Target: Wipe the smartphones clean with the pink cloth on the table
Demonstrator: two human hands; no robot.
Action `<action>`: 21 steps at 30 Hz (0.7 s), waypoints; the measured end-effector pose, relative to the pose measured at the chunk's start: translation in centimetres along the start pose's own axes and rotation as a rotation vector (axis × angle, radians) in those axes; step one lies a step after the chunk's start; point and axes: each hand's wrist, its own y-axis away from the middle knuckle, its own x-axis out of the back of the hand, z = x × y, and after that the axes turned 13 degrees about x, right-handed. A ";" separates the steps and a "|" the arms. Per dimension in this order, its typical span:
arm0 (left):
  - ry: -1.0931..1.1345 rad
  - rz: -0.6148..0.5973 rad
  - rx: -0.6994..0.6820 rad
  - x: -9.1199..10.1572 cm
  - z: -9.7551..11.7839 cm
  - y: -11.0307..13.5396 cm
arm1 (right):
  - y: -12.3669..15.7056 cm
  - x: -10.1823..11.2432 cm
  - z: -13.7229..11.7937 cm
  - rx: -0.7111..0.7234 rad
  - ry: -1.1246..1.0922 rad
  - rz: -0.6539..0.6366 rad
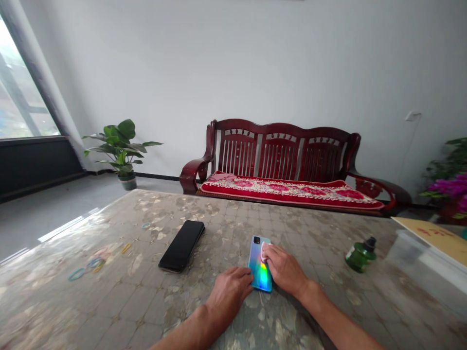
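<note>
A smartphone (260,279) with a shiny blue, rainbow-reflecting back lies face down on the table, its camera block at the far left corner. My left hand (231,287) is closed at the phone's left edge, fingertips against it. Bunched in the fingers of my right hand (284,266) is a small pale pink-white cloth (264,253), pressed on the upper right part of the phone's back. To the left lies a second, black phone (182,245), screen up, apart from both hands.
A green bottle (361,255) with a black top stands at right, beside a clear plastic box (425,265) with a yellowish card (438,238) on it. Several rubber bands (95,263) lie at left. Beyond the patterned table (138,301) stands a wooden bench (279,150).
</note>
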 end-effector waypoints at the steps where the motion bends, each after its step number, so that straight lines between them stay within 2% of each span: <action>1: -0.003 0.006 -0.001 0.0 0.0 0.0 | 0.5 0.3 -0.7 0.018 -0.018 -0.008; 4: -0.013 0.033 -0.014 -0.2 0.0 -0.1 | 2.2 1.1 -2.4 0.147 -0.085 -0.031; 6: -0.023 0.049 -0.031 -0.3 -0.1 -0.1 | 2.5 1.2 -2.6 0.185 -0.103 -0.019; 11: -0.053 0.057 -0.064 -0.3 -0.3 -0.1 | 0.2 0.3 -0.4 0.012 -0.006 0.032; 14: -0.069 0.064 -0.071 -0.1 -0.2 -0.1 | -1.2 -0.1 0.3 -0.021 0.022 0.044; 17: -0.071 0.057 -0.069 0.2 0.1 -0.1 | -0.6 -0.1 -0.6 -0.010 0.016 0.039; 21: -0.043 0.012 -0.045 0.7 0.3 -0.4 | 1.5 0.2 -2.5 0.084 -0.050 0.002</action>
